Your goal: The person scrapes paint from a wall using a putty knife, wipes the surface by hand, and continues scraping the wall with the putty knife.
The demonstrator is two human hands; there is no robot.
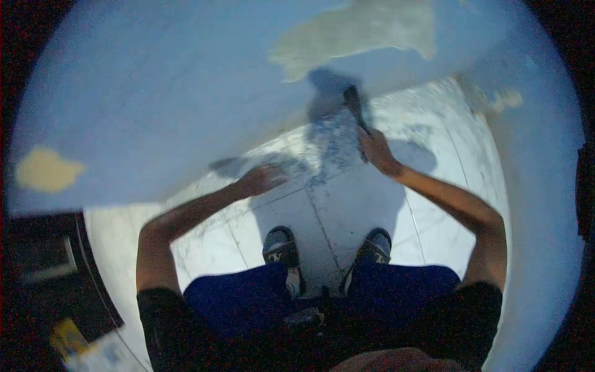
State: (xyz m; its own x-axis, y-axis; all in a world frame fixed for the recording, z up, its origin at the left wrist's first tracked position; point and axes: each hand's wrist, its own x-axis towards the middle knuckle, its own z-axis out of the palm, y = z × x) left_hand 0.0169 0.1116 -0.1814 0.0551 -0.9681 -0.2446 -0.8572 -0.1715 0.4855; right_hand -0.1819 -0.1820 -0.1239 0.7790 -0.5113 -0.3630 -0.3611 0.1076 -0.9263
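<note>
At the far left a yellowish patch (49, 170) marks the blue wall (142, 111). To its right, the left hand (263, 180) reaches in from the left above the pale, veined floor (223, 229), near the wall's lower edge. Its fingers (277, 176) look loosely extended toward the right and hold nothing that can be seen, though they are blurred. It is apart from the other hand and from the dark tool (352, 102).

In the middle, two dark sandals (281, 248) are planted on the floor below the hands. Between the hands, bluish marks or loose bits (328, 146) are scattered on the floor, partly in shadow, and a large pale patch (365, 28) shows higher on the wall.

Just right of these marks, the tool is in the right hand (379, 152), clearly the nearer one, with the fingers closed around its lower part. Its long axis runs away from the person and slightly leftward, so the broader far end lies beyond the fingers, close to where floor and wall meet; contact there cannot be told. The tool is slim, almost black and blurred, its exact kind unclear. Farther right, a small pale patch (508, 100) marks the wall.
</note>
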